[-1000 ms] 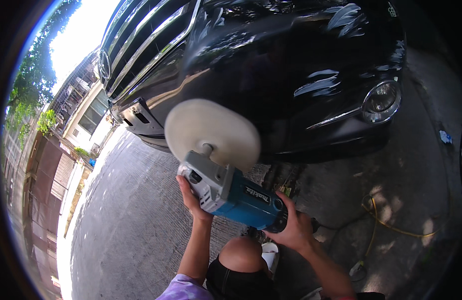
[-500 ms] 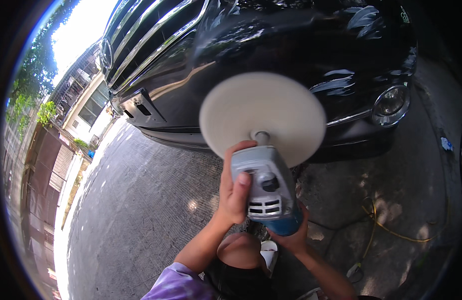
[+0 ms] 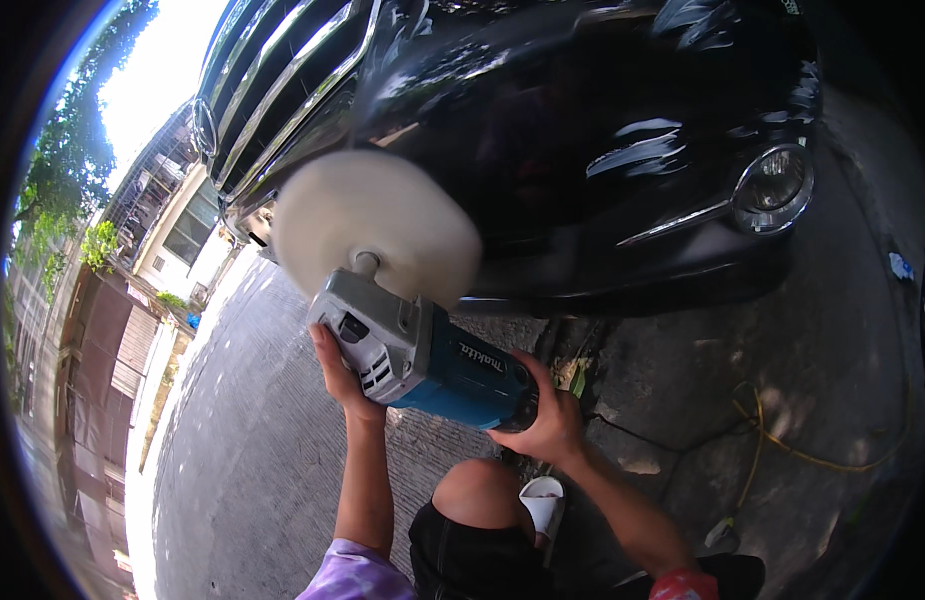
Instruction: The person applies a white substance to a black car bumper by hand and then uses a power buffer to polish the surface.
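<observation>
A glossy black car (image 3: 582,150) fills the upper part of the view, its chrome grille (image 3: 272,90) to the left and a round fog lamp (image 3: 774,185) low on the bumper at the right. It stands on a grey paved driveway (image 3: 282,480), cracked near the car's front edge, where a thin yellow cord (image 3: 782,450) trails. In front of the bumper the person holds a blue and grey electric polisher (image 3: 427,350); its big cream wool pad (image 3: 377,225) faces the dark paint, close to it, though I cannot tell if it touches. The left hand (image 3: 337,375) is wrapped around the grey gear head from below, likely to bear the weight and steer the pad. The right hand (image 3: 547,420) is closed around the blue body's rear end, steadying it. A bare knee (image 3: 479,497) shows below, suggesting a crouch to reach the low panel.
</observation>
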{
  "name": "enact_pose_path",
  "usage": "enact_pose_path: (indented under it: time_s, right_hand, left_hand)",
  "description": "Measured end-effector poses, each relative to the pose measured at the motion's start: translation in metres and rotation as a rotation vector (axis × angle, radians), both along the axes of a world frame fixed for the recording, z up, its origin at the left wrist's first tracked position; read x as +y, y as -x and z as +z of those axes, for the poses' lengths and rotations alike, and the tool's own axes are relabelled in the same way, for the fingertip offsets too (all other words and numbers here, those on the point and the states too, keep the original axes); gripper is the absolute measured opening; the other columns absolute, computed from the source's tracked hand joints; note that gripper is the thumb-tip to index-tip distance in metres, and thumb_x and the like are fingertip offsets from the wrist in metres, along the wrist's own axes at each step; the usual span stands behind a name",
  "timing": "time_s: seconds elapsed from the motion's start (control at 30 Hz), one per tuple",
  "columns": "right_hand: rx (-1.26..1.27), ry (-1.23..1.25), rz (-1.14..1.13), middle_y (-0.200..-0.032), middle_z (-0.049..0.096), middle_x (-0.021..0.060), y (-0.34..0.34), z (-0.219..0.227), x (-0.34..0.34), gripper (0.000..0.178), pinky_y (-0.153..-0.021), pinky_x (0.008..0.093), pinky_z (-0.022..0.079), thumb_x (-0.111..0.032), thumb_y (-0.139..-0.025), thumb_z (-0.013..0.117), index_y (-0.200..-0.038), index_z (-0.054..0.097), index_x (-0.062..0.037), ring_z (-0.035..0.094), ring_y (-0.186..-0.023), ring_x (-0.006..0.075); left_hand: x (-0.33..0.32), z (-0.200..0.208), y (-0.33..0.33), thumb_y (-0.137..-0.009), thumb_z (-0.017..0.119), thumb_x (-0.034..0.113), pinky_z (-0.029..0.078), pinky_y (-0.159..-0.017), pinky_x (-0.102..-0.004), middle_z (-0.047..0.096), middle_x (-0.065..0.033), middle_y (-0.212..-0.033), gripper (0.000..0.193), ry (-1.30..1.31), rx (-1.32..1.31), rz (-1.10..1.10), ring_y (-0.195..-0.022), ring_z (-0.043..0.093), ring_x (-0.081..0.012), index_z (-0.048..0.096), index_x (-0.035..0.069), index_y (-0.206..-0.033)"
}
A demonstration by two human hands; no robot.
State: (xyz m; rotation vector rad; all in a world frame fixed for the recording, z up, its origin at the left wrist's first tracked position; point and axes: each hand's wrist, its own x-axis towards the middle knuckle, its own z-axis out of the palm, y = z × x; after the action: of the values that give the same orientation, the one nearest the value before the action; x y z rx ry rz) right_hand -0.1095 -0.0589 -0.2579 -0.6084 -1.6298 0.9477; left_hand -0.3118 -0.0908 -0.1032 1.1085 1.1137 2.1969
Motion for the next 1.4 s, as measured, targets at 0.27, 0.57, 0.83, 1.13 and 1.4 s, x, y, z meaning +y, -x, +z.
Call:
enact_pose_path:
  time_s: [0.27, 0.57, 0.83, 1.13, 1.4]
  right_hand:
    - [0.260, 0.002, 0.042, -0.130, 0.059, 0.0192, -0.060, 0.036, 0.016, 0.108, -0.102, 0.0417, 0.049, -0.016, -0.059, 0.095, -0.148, 0.034, -0.0032, 0.062, -0.119, 0.0288]
    - [0.236, -0.030, 0.021, -0.123, 0.065, 0.0226, -0.066, 0.037, 0.016, 0.108, -0.094, 0.0446, 0.056, -0.022, -0.062, 0.092, -0.151, 0.032, -0.0109, 0.067, -0.111, 0.0393]
    - [0.010, 0.001, 0.047, -0.107, 0.071, 0.0212, -0.040, -0.011, 0.005, 0.104, -0.081, 0.0493, 0.059, -0.032, -0.065, 0.090, -0.151, 0.032, -0.0154, 0.070, -0.091, 0.0454]
    - [0.022, 0.052, 0.054, -0.114, 0.070, 0.0218, -0.056, -0.029, -0.001, 0.107, -0.087, 0.0471, 0.058, -0.031, -0.063, 0.093, -0.151, 0.033, -0.0164, 0.070, -0.101, 0.0417]
    - [0.307, 0.069, 0.012, -0.129, 0.061, 0.0198, -0.069, -0.014, 0.002, 0.111, -0.099, 0.0430, 0.053, -0.021, -0.059, 0.096, -0.150, 0.034, -0.0095, 0.065, -0.116, 0.0345]
  left_hand:
    - [0.019, 0.088, -0.126, -0.107, 0.045, 0.045, 0.052, -0.100, -0.0363, 0.064, -0.0129, -0.125, 0.054, 0.021, 0.368, -0.075, -0.111, 0.065, -0.0202, 0.052, 0.001, -0.137]
    - [0.020, 0.083, -0.127, -0.107, 0.042, 0.050, 0.049, -0.103, -0.0341, 0.063, -0.0124, -0.124, 0.058, 0.038, 0.360, -0.099, -0.112, 0.064, -0.0204, 0.049, 0.002, -0.138]
    - [0.000, -0.011, -0.043, -0.105, 0.049, 0.049, 0.050, -0.100, -0.0359, 0.063, -0.0076, -0.124, 0.054, 0.037, 0.017, -0.003, -0.110, 0.062, -0.0195, 0.052, 0.005, -0.136]
    - [-0.001, -0.022, -0.071, -0.106, 0.046, 0.046, 0.047, -0.102, -0.0339, 0.063, -0.0067, -0.123, 0.052, 0.071, 0.142, 0.022, -0.112, 0.060, -0.0165, 0.052, 0.004, -0.136]
    - [0.018, 0.053, -0.154, -0.103, 0.039, 0.052, 0.033, -0.109, -0.0344, 0.053, -0.0172, -0.130, 0.065, 0.153, 0.693, 0.062, -0.122, 0.050, -0.0244, 0.045, -0.002, -0.139]
